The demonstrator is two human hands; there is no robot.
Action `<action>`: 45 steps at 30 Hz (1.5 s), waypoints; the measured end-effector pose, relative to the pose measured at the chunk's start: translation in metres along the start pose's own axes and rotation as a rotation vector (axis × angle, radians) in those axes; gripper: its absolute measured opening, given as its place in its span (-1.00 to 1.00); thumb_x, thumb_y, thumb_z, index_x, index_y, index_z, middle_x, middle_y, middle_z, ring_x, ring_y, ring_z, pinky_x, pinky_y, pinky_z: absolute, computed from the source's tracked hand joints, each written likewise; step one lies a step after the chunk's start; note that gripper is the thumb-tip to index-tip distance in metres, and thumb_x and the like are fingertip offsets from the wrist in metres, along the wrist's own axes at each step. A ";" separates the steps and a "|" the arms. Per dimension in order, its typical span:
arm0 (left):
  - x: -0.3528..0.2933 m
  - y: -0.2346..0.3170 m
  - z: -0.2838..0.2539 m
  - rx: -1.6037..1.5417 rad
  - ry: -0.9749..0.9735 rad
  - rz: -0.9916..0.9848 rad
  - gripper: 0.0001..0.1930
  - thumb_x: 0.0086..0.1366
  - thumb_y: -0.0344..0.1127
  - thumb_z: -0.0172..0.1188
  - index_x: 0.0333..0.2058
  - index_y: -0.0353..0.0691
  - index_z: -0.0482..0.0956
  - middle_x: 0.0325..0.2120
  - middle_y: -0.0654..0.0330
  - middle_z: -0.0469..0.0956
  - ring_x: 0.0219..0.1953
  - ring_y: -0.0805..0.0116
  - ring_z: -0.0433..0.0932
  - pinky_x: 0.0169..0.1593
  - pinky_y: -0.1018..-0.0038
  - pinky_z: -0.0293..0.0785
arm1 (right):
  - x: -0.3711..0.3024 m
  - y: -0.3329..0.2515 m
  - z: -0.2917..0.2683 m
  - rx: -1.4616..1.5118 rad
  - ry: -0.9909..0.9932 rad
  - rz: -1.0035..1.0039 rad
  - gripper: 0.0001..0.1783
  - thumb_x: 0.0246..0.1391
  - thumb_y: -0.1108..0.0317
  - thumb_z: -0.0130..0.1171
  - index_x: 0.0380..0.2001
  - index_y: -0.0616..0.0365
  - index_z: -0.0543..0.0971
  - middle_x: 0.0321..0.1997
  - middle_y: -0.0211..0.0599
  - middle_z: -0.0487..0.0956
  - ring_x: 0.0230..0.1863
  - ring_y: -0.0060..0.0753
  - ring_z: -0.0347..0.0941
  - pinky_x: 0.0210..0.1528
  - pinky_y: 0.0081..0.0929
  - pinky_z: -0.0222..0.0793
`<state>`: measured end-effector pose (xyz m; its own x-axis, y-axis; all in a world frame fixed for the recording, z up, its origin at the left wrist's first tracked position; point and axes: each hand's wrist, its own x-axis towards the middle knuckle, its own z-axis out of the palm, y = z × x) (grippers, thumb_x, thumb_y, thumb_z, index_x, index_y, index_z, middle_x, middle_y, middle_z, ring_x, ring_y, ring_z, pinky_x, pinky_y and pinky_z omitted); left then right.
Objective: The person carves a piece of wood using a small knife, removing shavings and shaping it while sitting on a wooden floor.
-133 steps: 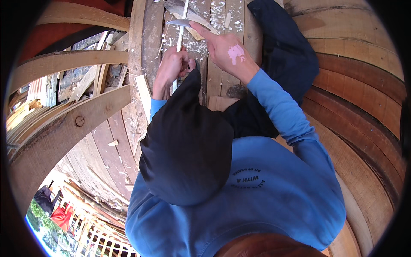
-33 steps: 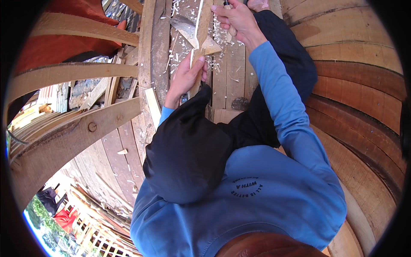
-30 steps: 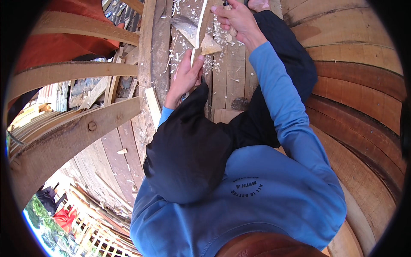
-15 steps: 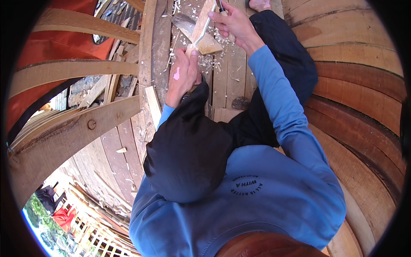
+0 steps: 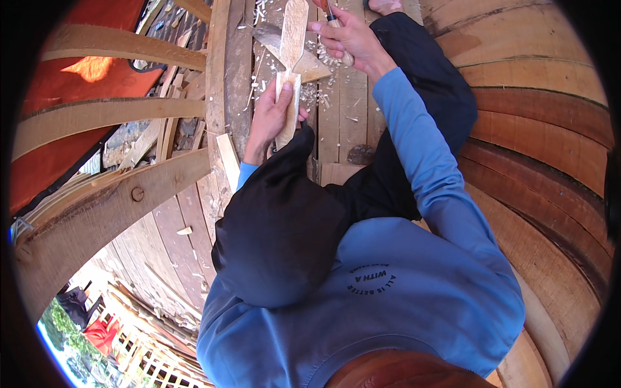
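A pale wooden paddle, roughly carved, has a flat rounded blade, a narrowed neck and a thick squared handle. My left hand is wrapped round that handle, thumb on top, beside my raised knee. To the right of the blade, my right hand grips a knife by its light wooden handle. The knife points up toward the top edge of the picture, apart from the wood, and its tip is hard to make out there. Beneath the paddle lies a flat piece of board with a pointed corner.
Wood shavings litter the plank floor. A loose offcut lies left of my knee. Curved timber ribs rise on the left, with red-orange cloth behind them. Stacked planks wall the right side.
The paddle has turned so its broad face shows, and its handle is more exposed in my left hand. The knife has come away from the wood; my right hand has shifted slightly up and left.
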<state>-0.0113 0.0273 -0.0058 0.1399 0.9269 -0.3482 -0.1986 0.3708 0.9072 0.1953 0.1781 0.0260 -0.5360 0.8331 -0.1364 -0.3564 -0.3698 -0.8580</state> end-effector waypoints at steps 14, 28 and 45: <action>0.018 -0.017 -0.013 0.037 0.329 0.265 -0.70 0.61 -0.17 -0.06 0.13 -0.23 0.33 -0.39 0.17 0.58 -0.52 0.44 0.61 -0.45 0.48 0.59 | -0.022 0.022 0.006 -0.155 0.217 0.189 -0.29 0.40 0.25 0.10 0.51 0.08 0.13 -0.49 -0.51 0.38 -0.65 -0.76 0.13 -0.70 -0.67 0.04; 0.024 -0.028 -0.016 -0.122 0.314 0.189 -0.70 0.61 -0.08 -0.06 0.08 -0.15 0.35 -0.45 0.23 0.55 -0.57 0.44 0.59 -0.56 0.48 0.55 | -0.040 0.030 0.005 -0.234 0.254 0.267 -0.34 0.50 0.18 -0.06 0.56 -0.40 0.06 -0.49 -0.51 0.36 -0.66 -0.72 0.10 -0.67 -0.62 0.10; 0.006 -0.006 -0.009 -0.320 0.144 -0.068 -0.90 0.26 -0.48 0.07 -0.33 -0.15 0.33 -0.69 0.36 0.23 -0.77 0.57 0.17 -0.74 0.56 0.12 | -0.047 0.020 0.054 -1.289 0.040 -0.269 -0.38 0.30 0.38 0.04 0.38 -0.46 0.41 -0.52 0.08 0.53 -0.59 -0.04 0.46 -0.39 -0.11 0.43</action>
<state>-0.0179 0.0312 -0.0155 0.0294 0.8895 -0.4560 -0.4902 0.4104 0.7690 0.1721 0.1098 0.0416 -0.5330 0.8381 0.1164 0.5449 0.4452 -0.7106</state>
